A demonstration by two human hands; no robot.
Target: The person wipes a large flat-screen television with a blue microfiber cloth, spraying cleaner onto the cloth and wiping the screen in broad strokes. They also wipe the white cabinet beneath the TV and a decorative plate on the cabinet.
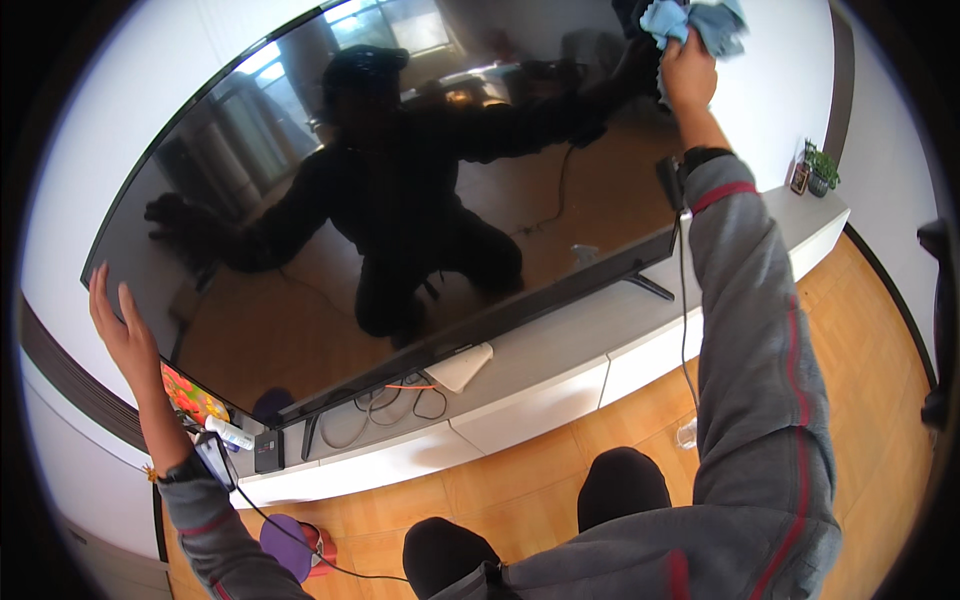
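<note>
A large flat-screen television (480, 195) stands before me, its dark glossy screen reflecting a person, a window and the floor. My right hand (688, 79) grips a crumpled light-blue cloth (701, 26) at the screen's upper right edge. Part of the cloth hangs past that edge, before the white wall. Beside the lower left edge of the television, my left hand (124, 330) is raised with its fingers apart and holds nothing. Whether its fingers touch the frame is hard to tell. Each wrist carries a dark strap with a cabled device.
The television's feet rest on a long low cabinet (540, 360). Under the screen lie a white box-shaped device (459, 367) and looped cables (360, 420). At left are a black box (269, 451) and a white tube (229, 433); at right, a potted plant (821, 171). A purple-lidded container (289, 546) stands on the floor.
</note>
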